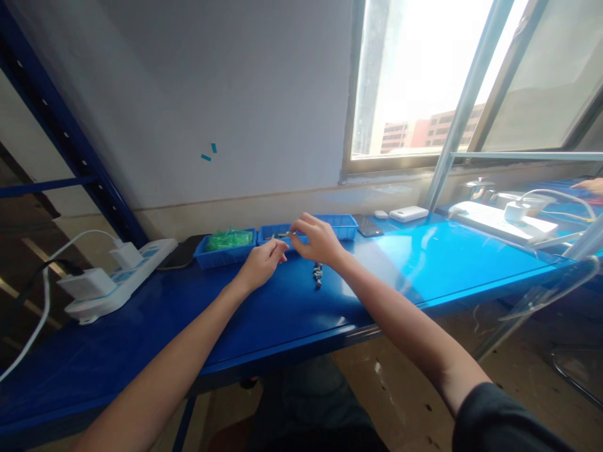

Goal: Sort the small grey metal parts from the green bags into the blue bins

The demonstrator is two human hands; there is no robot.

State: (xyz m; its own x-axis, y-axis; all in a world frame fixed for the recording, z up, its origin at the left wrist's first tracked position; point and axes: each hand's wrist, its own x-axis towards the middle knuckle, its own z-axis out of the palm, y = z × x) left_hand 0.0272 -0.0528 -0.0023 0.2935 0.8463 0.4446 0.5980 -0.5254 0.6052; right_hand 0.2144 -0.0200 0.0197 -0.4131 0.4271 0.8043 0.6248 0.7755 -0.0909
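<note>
Nearest the lens: dark sleeve [511, 422] on the right arm and bare left forearm [155, 383], both reaching in over the front edge of the blue worktop [447, 263].

Right hand [319, 242]: fingers [298, 230] pinched shut on the right end of a thin metal part [282, 235]. Left hand [260, 262]: fingers [277, 248] curled in, tips right at the part's left end. Too small to tell whether they grip it or only touch it.

The part is held off the worktop, over the front wall of the middle tray [262, 237]. Long axis runs left-right, roughly level, bridging the gap between the hands. Right hand sits above and slightly beyond it, left hand below and nearer the camera. The right hand has the clearer hold.

Just below the right wrist: small pile of metal fasteners [318, 274] loose on the worktop, near both hands, closer to the right.

Outward:
- left tray [221, 256] holds green bags [230, 239]
- right tray [346, 231], contents not visible
- dark phone [181, 254] beside the left tray
- power strip [117, 279] with white chargers, far left
- second phone [369, 227] and white power bank [407, 214] toward the window
- another person's hand [588, 185] at the far right edge, well apart
</note>
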